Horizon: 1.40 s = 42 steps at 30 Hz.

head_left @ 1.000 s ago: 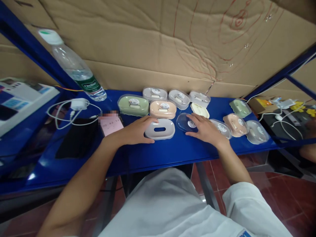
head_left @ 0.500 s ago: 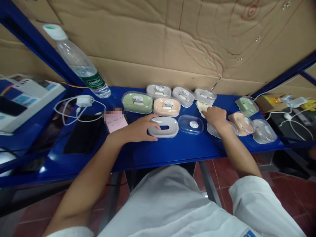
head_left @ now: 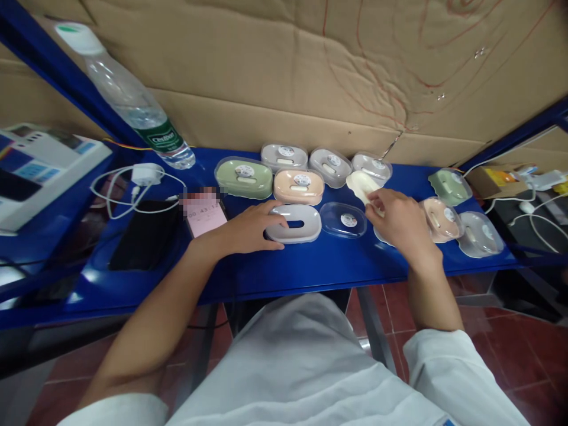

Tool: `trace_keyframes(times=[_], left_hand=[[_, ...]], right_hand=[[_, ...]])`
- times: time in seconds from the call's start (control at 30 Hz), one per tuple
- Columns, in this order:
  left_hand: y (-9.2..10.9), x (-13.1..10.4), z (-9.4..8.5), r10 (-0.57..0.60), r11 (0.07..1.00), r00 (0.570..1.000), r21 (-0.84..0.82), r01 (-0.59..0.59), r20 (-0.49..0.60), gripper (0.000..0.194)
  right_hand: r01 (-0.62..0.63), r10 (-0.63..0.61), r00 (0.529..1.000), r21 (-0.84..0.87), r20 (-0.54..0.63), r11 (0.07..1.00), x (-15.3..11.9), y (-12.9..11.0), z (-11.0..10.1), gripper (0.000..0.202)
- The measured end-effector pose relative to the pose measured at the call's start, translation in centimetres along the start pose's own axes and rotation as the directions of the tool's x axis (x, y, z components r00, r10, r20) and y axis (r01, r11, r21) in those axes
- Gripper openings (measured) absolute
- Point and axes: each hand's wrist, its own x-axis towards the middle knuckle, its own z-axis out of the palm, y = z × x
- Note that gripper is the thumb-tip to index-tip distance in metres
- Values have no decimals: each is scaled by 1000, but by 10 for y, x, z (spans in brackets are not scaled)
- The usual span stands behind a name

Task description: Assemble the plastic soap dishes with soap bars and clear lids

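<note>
My left hand (head_left: 248,231) curls around the left end of a grey soap dish (head_left: 310,231) with an oval slot. Its fingers lie over the far rim and the thumb is at the near edge. Just right of that dish lies a clear lid (head_left: 344,223) with a round label. My right hand (head_left: 402,225) pinches a cream wavy-edged tray (head_left: 358,184), which is tilted up. Below this hand, another clear or grey piece (head_left: 382,238) is mostly hidden.
Lidded soap dishes in green (head_left: 244,183), peach (head_left: 299,194) and grey (head_left: 284,160) stand along the cardboard wall. More stand at right, including a grey one (head_left: 481,236). At left are a phone (head_left: 207,220), a charger (head_left: 148,174) and a water bottle (head_left: 162,142).
My right hand has turned and shifted slightly right, and the cream tray is tilted up more. My left hand stays at the grey dish. The view has shifted a little.
</note>
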Motion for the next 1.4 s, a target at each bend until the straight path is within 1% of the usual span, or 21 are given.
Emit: trace_keyframes(times=[0.07, 0.1, 0.17, 0.23, 0.27, 0.3, 0.33, 0.37, 0.43, 0.53, 0.6, 0.67, 0.7, 0.77, 0.83, 0.9, 0.97, 1.07, 1.13, 1.3, 1.4], left_hand=[[3, 0, 1, -11, 1000, 1000, 27, 11, -9, 46], [6, -1, 2, -24, 999, 1000, 47, 24, -17, 46], [15, -2, 5, -54, 993, 998, 104, 57, -32, 48], [25, -4, 6, -76, 979, 996, 185, 83, -43, 49], [30, -5, 6, -80, 972, 996, 220, 89, -48, 48], [34, -6, 6, -80, 966, 995, 244, 90, -51, 46], [37, -8, 5, -72, 963, 996, 255, 84, -55, 44], [40, -10, 4, -58, 965, 996, 252, 73, -67, 41], [45, -19, 1, -21, 974, 993, 221, 48, -120, 40], [55, -40, 3, 0, 986, 961, 160, 46, -278, 50], [61, -56, 10, 8, 990, 932, 136, 44, -362, 50], [64, -70, 21, 25, 994, 922, 108, 18, -387, 47], [64, -75, 27, 36, 996, 927, 87, -4, -374, 46], [60, -81, 37, 50, 998, 932, 42, -37, -358, 47], [54, -82, 42, 57, 998, 941, 13, -57, -333, 49], [49, -80, 44, 64, 998, 949, -2, -68, -310, 49], [46, -77, 44, 70, 997, 956, -10, -76, -284, 48], [44, -75, 46, 97, 995, 959, 22, -94, -265, 45], [44, -75, 50, 109, 993, 951, 76, -91, -288, 44], [46, -76, 62, 82, 992, 945, 120, -46, -317, 48], [46, -75, 69, 93, 991, 941, 118, -57, -325, 47]], right_hand=[[235, -230, 971, 72, -72, 969, -35, -10, -6, 23], [368, -360, 930, 129, -78, 921, -53, -17, -6, 22], [574, -581, 812, 245, -48, 781, -83, -31, -1, 20], [688, -723, 691, 310, -3, 656, -102, -46, 9, 24], [719, -761, 648, 315, 16, 619, -106, -52, 15, 28], [739, -782, 623, 306, 27, 600, -107, -58, 21, 31], [750, -788, 615, 289, 25, 595, -105, -62, 27, 32], [751, -782, 623, 270, 13, 603, -102, -66, 33, 30], [733, -748, 662, 242, -37, 636, -93, -69, 44, 27], [707, -694, 701, 292, -167, 644, -85, -68, 57, 28], [699, -627, 714, 369, -312, 613, -84, -64, 65, 25], [676, -505, 734, 418, -454, 607, -84, -60, 73, 26], [657, -451, 745, 425, -491, 623, -83, -58, 77, 30], [608, -407, 780, 422, -475, 673, -82, -56, 82, 42], [578, -448, 813, 428, -372, 695, -79, -55, 85, 49], [565, -488, 825, 459, -286, 686, -78, -54, 86, 45], [558, -503, 826, 494, -254, 667, -78, -55, 85, 38], [547, -487, 834, 502, -259, 670, -79, -56, 83, 32], [543, -479, 838, 484, -262, 686, -80, -57, 82, 29], [544, -475, 839, 418, -265, 728, -79, -60, 84, 39], [558, -478, 829, 397, -289, 729, -78, -62, 86, 35]])
